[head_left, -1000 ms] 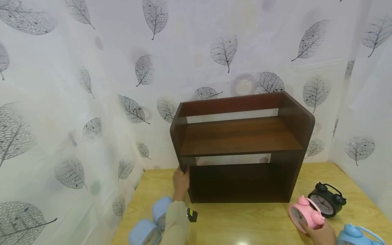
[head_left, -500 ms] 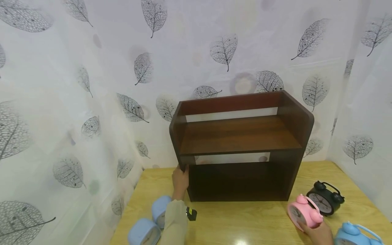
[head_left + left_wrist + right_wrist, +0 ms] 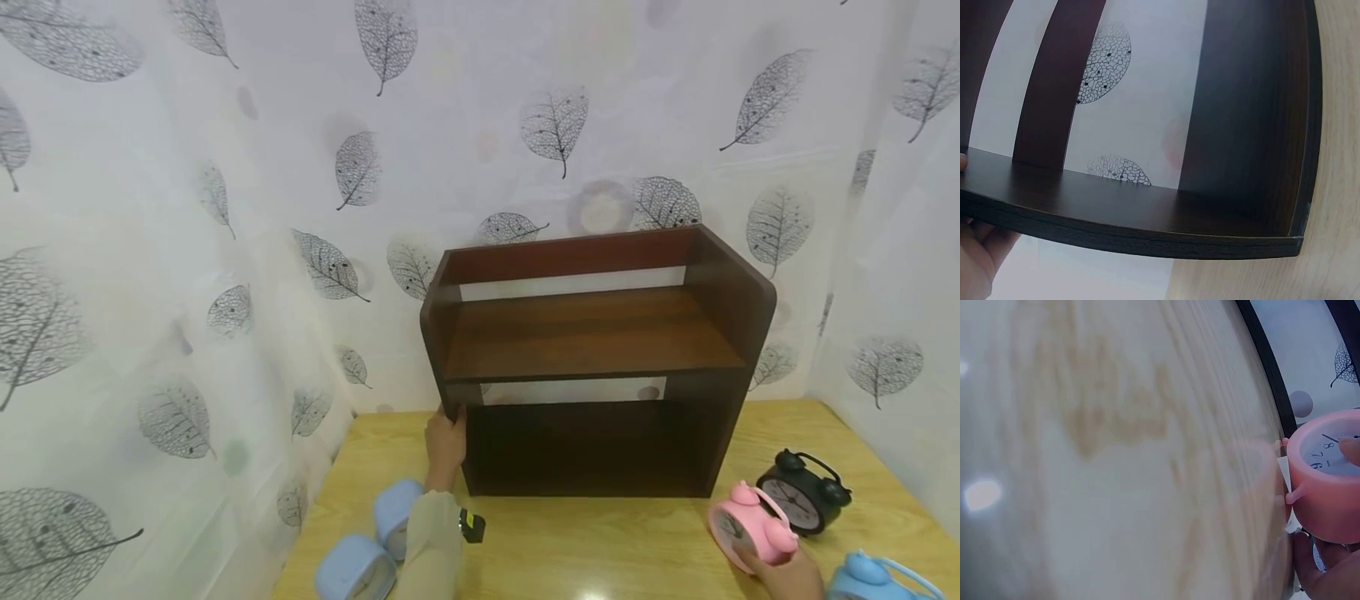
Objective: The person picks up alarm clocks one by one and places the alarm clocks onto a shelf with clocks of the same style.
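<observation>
A dark brown two-tier wooden shelf [image 3: 592, 337] stands at the back of the table. My left hand [image 3: 446, 442] grips its left side panel just below the middle board. In the left wrist view, the fingers curl round that panel [image 3: 1116, 215], with the thumb tip on the inner face. At the right, my right hand [image 3: 797, 578] holds a pink twin-bell alarm clock [image 3: 772, 533], thumb over its dial and fingers behind the case. The right wrist view shows the pink clock [image 3: 1329, 506] at the right edge, close to the tabletop. Both shelf tiers hold nothing.
Right behind the pink clock is a black twin-bell alarm clock [image 3: 806, 496]. A sky-blue one [image 3: 870, 575] is cut off at the lower right. Two pale blue rounded clocks [image 3: 352, 567] sit left of my left forearm. Leaf-patterned covering [image 3: 465, 150] hangs behind the wooden table [image 3: 585, 542].
</observation>
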